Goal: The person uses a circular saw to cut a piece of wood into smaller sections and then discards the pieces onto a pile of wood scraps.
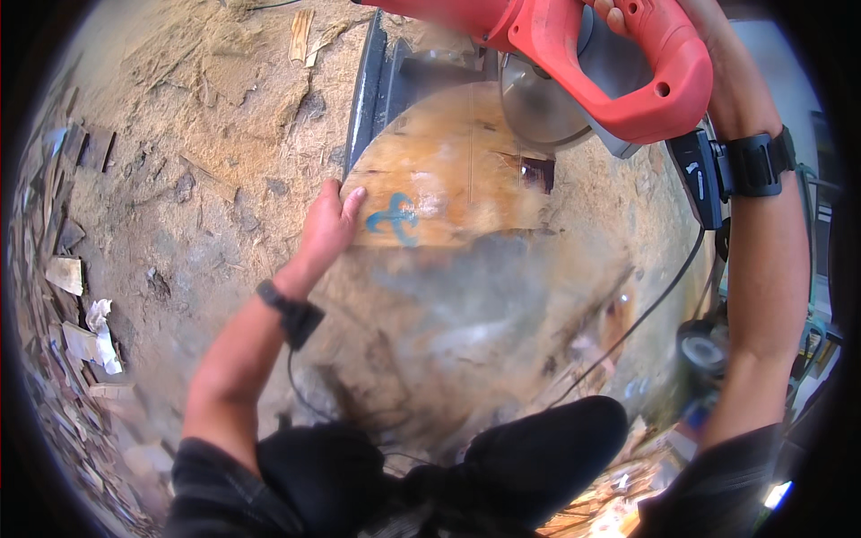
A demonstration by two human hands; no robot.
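Note:
My left hand [332, 218] grips the left edge of a pale wooden board [444, 166] with a curved upper edge and a blue painted mark. The board lies on the dark metal base [366, 90] of a saw. My right hand [613, 16], largely hidden at the top right, has its fingers wrapped round the handle of the red saw [655, 99], whose round blade [534, 112] hangs over the board's upper right. Below the board the ground is blurred.
Sawdust [206, 81] covers the ground around the saw. Wood scraps [65, 273] are heaped along the left and lie at the lower right. A dark cable [650, 309] runs down from my right wrist device. A wheel [701, 348] sits at the right, beside my forearm.

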